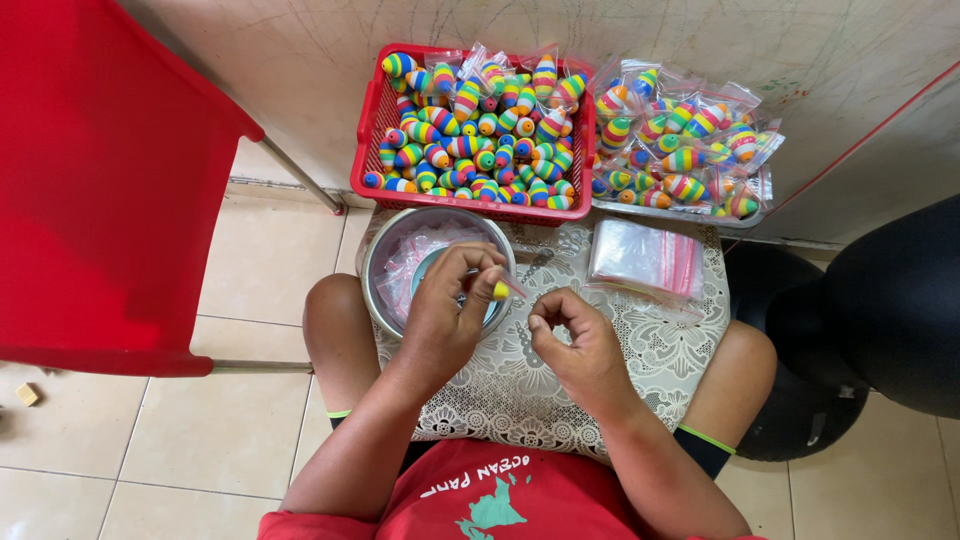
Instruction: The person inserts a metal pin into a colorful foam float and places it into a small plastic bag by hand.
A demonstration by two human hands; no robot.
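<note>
Head view: left hand (447,312) pinches a striped toy (499,290) over the bowl (385,258), kept above the lap so both hands can meet. Right hand (578,340) has thumb and forefinger pressed together, maybe on something tiny; too small to tell. Basket (368,150) of loose toys, tray (680,212) of bagged ones and empty bags (645,255) sit within reach ahead.

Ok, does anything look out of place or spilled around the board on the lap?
Nothing spilled. The bagged striped toys are heaped loosely over their tray's edge, but none have fallen. The loose ones sit inside the red basket. The stack of small zip bags lies flat on the lace cloth.
</note>
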